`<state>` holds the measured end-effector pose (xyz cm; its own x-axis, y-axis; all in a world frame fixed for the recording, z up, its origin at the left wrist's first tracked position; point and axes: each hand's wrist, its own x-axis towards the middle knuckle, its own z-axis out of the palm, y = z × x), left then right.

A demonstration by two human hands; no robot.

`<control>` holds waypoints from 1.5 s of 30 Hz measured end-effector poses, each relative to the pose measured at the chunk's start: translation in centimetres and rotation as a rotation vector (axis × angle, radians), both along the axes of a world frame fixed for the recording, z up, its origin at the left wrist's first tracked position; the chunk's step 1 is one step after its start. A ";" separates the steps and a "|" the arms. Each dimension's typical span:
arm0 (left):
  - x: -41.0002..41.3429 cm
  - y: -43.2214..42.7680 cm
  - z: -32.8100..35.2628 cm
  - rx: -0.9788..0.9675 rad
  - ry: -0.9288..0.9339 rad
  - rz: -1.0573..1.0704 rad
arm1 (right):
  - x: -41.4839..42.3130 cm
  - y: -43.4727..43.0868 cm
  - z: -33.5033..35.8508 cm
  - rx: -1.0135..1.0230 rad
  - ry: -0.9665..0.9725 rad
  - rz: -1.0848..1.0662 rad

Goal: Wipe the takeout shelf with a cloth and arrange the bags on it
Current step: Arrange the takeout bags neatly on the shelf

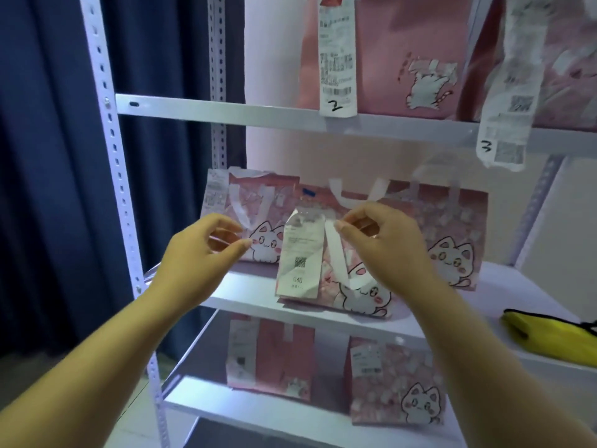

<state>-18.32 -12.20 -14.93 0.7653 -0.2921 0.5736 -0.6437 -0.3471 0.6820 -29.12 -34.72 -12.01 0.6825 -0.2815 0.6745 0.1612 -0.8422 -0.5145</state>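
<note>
Pinching the white handle strap (337,250) of the front cat bag (365,295): right grip (384,237), thumb and forefinger closed narrow on the strap's top end, other fingers curled.

Left grip (200,250) is at 9 o'clock of that bag, fingers curled, thumb and forefinger tips nearly meeting. Cannot tell if it holds anything; the handle loop of the left cat bag (268,195) sits just behind the fingertips.

Front bag stands upright at frame centre, at the front edge of the middle shelf (245,286). Receipt (300,257) marked 046 hangs down its face.

Left cat bag is at its 10 o'clock and right cat bag (452,227) at its 2 o'clock, both further back on the same board.

Yellow cloth (549,337) is on that board at 4 o'clock, well apart from the bags.

Upper shelf (226,109) at 12 to 1 o'clock carries pink bags, with long receipts hand-marked 2 (337,59) and 3 (507,92).

Lower shelf (258,405) at 6 o'clock has two more pink bags (277,357) (394,383), both upright.

Rack upright (113,140) is white perforated steel. Dark blue curtain (48,156) at 9 o'clock, pale wall behind the rack.
</note>
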 end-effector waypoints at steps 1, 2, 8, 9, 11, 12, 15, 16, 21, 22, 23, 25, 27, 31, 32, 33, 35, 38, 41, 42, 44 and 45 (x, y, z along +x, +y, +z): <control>0.4 0.5 -0.8 -0.008 0.027 0.008 | 0.5 0.5 -0.7 0.015 0.015 0.010; 0.8 1.0 -1.4 -0.012 0.053 0.016 | 1.0 1.0 -1.4 0.032 0.031 0.022; 4.6 4.2 -4.7 -0.006 0.168 0.056 | 4.9 4.4 -4.7 0.103 0.098 0.059; 5.4 4.8 -5.1 -0.006 0.182 0.061 | 5.7 5.1 -5.2 0.112 0.106 0.062; 7.0 6.2 -5.7 -0.009 0.206 0.071 | 7.3 6.5 -6.2 0.143 0.133 0.063; 7.8 6.9 -6.0 -0.011 0.210 0.078 | 8.1 7.2 -6.7 0.164 0.149 0.058; 10.1 8.9 -6.9 -0.006 0.214 0.091 | 10.3 9.1 -7.9 0.221 0.185 0.064; 10.7 9.5 -7.1 -0.003 0.217 0.091 | 11.0 9.7 -8.2 0.220 0.191 0.060; 13.6 11.1 -8.4 0.021 0.226 0.052 | 13.7 12.3 -9.6 0.231 0.214 0.029; 14.1 11.1 -8.6 0.029 0.230 0.036 | 14.1 12.7 -9.8 0.230 0.224 0.016; 14.6 11.0 -8.8 0.040 0.233 0.018 | 14.5 12.9 -10.1 0.228 0.235 0.001; 15.5 10.6 -9.2 0.066 0.237 -0.020 | 15.2 13.2 -10.5 0.218 0.251 -0.030; 16.4 10.0 -9.5 0.086 0.239 -0.056 | 15.8 13.2 -11.0 0.207 0.259 -0.057; 18.5 8.1 -9.9 0.115 0.218 -0.091 | 17.0 12.3 -11.7 0.219 0.284 -0.091; 19.2 7.4 -9.9 0.119 0.208 -0.089 | 17.4 12.0 -11.7 0.225 0.289 -0.100; 19.9 6.8 -9.8 0.120 0.198 -0.080 | 17.9 11.7 -11.8 0.222 0.291 -0.115; 21.5 5.4 -9.5 0.120 0.176 -0.056 | 18.8 10.9 -11.7 0.192 0.295 -0.160; 24.0 3.4 -9.0 0.132 0.202 -0.001 | 20.2 9.8 -11.3 0.147 0.312 -0.192; 26.4 1.7 -8.4 0.165 0.270 0.054 | 21.8 8.9 -10.6 0.090 0.391 -0.242; 27.2 1.3 -8.3 0.161 0.300 0.067 | 22.3 8.7 -10.4 0.069 0.425 -0.269; 28.5 0.3 -8.1 0.107 0.350 0.050 | 23.5 8.4 -9.9 0.038 0.468 -0.312; 29.1 -0.1 -8.1 0.066 0.376 0.029 | 24.1 8.3 -9.7 0.023 0.484 -0.318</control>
<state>10.75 -12.27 -22.99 0.9272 -0.2940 0.2322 -0.3423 -0.4126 0.8441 -5.05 -26.45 -21.75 0.7912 -0.5341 0.2981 -0.3563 -0.7986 -0.4852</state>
